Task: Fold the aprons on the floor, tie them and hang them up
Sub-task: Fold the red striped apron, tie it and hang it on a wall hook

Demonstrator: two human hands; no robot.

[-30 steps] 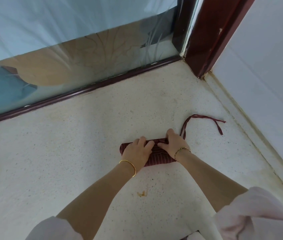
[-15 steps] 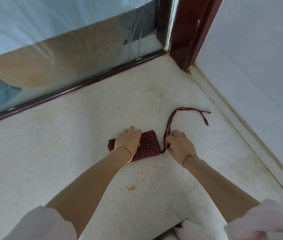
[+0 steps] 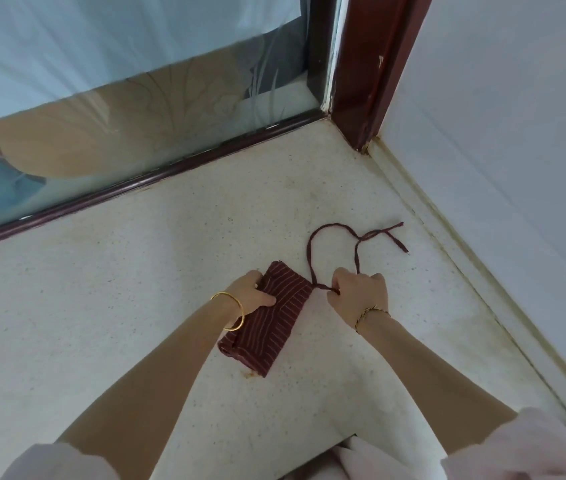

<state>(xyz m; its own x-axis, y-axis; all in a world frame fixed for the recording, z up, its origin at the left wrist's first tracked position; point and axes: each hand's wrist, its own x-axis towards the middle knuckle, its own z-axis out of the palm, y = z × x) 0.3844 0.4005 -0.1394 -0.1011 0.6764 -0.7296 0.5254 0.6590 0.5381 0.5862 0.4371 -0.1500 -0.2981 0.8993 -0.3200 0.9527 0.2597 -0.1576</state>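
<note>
- Short of the apron, nearest the person, two pale sleeves [image 3: 49, 462] frame a stretch of floor [image 3: 136, 323] that gives the forearms room to work.
- The apron [image 3: 267, 327] lies on the floor as a compact striped bundle, its long axis running away from the person. A small brown stain [image 3: 252, 375] sits at its near corner.
- The left hand [image 3: 254, 296] grips the apron's far left edge, fingers curled round it and thumb pressed on top.
- The right hand [image 3: 361, 296], just right of the apron's far end, pinches the ties [image 3: 312, 244] with curled fingers where they leave the bundle.
- Beyond the apron the ties lie slack in an open loop, their two loose ends crossing.
- Status, as judged: folding appears complete. The ties are not yet wrapped or knotted, and hanging remains. No hook is in view.
- Right of the apron, the skirting [image 3: 465, 254] and wall [image 3: 499, 133] limit sideways travel, and the loose ends lie near the skirting. Left of the apron the floor runs wide.
- Farthest from the apron stand the door rail [image 3: 170, 171], glass door [image 3: 136, 116] and door post [image 3: 368, 81], all well apart from it.
</note>
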